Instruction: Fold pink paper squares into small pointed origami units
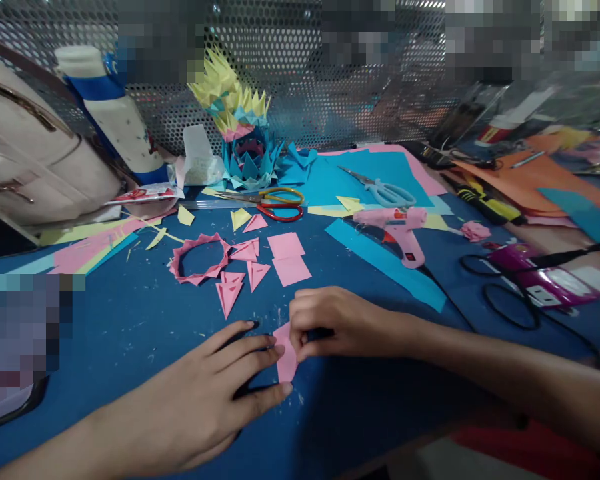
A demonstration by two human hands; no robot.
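Note:
A small piece of pink paper (285,353) lies on the blue tabletop between my hands. My left hand (205,387) comes in from the lower left with its fingers spread; some fingertips rest on the paper's left and lower edges. From the right, my right hand (330,323) is closed in a pinch on the paper's right side, hiding that part. Just beyond are pink squares (289,259), folded pink triangles (229,293) and a pointed ring of pink folded pieces (200,259).
Behind lie scissors with yellow and red handles (281,203), light-blue scissors (390,193) and a pink glue gun (397,227). A folded-paper model (250,147) stands at the back. A bottle (120,120) and bag (35,147) are left; a black cable (505,313) runs right.

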